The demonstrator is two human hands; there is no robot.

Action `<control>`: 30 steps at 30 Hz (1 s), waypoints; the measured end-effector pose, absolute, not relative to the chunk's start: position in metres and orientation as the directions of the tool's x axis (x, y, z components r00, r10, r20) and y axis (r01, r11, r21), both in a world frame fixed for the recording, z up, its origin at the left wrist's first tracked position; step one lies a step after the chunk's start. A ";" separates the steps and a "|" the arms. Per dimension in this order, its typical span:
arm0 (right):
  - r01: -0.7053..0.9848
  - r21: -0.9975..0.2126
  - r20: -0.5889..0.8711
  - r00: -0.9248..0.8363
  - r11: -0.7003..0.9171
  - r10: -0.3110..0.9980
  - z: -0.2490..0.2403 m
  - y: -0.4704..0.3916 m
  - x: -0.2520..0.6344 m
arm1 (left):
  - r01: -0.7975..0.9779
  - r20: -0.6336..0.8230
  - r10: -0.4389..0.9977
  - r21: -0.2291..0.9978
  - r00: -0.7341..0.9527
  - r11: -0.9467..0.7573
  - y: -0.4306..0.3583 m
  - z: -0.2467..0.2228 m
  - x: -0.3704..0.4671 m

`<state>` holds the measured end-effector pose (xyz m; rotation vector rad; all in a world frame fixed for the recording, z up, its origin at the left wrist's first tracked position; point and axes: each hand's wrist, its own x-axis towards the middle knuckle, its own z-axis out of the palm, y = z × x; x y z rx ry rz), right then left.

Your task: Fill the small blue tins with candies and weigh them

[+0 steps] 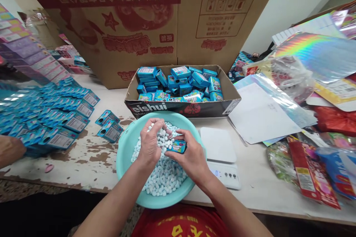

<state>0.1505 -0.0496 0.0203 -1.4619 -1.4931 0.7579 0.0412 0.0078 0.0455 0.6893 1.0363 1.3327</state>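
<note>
Over a turquoise basin filled with small white and pale blue candies, my two hands meet. My left hand is cupped around a handful of candies. In my right hand, between thumb and fingers, is a small blue candy box lying on its side, with one end against the candies in my left hand. That end is partly hidden by the candies. Just behind the basin stands an open cardboard tray heaped with similar blue boxes.
Many blue boxes stand in rows at left, two apart from them. A person's hand is at the left edge. A white scale is right of the basin; papers and packets lie beyond. A large carton rises behind.
</note>
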 end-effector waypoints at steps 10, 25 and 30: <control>0.357 -0.927 0.143 0.054 0.115 0.988 0.024 -0.049 0.154 | -0.369 -0.134 0.991 0.922 -0.029 0.114 0.006 0.051 0.043; 0.357 -0.931 0.122 0.097 0.080 0.988 0.020 -0.049 0.156 | -0.308 -0.097 0.995 0.946 0.017 0.098 0.000 0.052 0.044; 0.316 -0.948 0.064 0.120 0.023 0.991 0.018 -0.048 0.156 | -0.297 -0.080 0.995 0.950 0.058 0.094 0.000 0.047 0.044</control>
